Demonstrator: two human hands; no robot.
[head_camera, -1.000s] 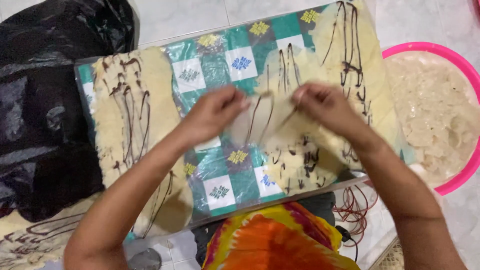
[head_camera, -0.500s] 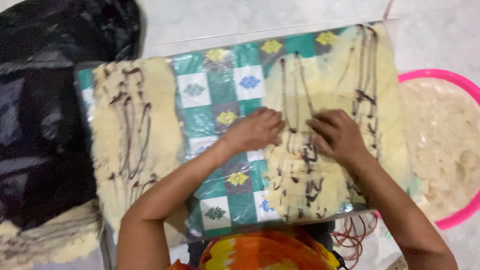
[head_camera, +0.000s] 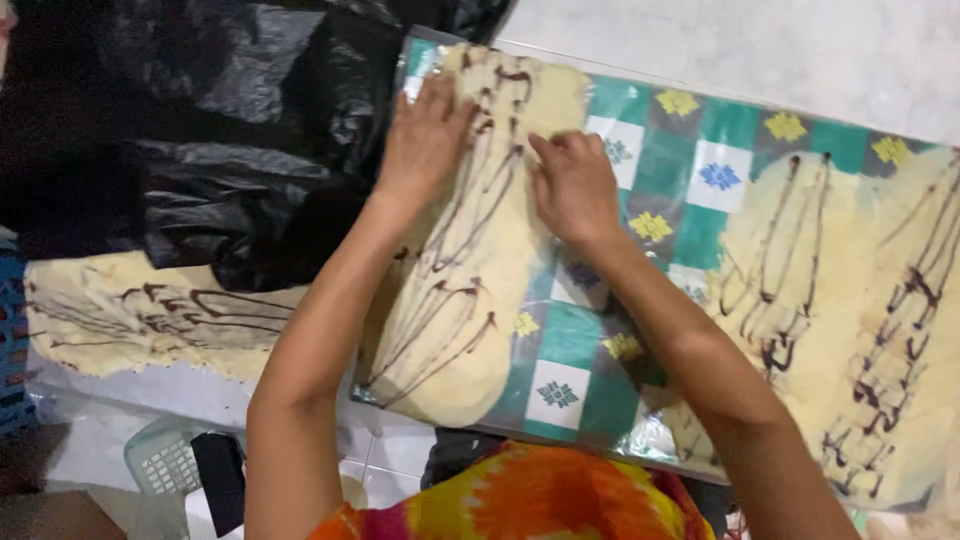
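A long pale dough sheet (head_camera: 470, 300) streaked with dark chocolate lines lies on a green and white patterned board (head_camera: 590, 340) covered in clear plastic. My left hand (head_camera: 425, 140) rests flat on the far left edge of this sheet, fingers spread. Fingers curled, my right hand (head_camera: 575, 185) presses on the sheet's right edge near its far end. Two more streaked dough sheets (head_camera: 800, 290) lie further right on the same board.
A black plastic bag (head_camera: 220, 130) is bunched at the upper left. Another streaked dough sheet (head_camera: 140, 315) lies on plastic at the left. A pale basket (head_camera: 165, 460) sits on the tiled floor below. Bright orange and yellow clothing (head_camera: 540, 495) shows at the bottom.
Both hands have left the dough sheet on the right side of the board and now lie on the leftmost sheet. The view has shifted left; the pink basin is out of sight.
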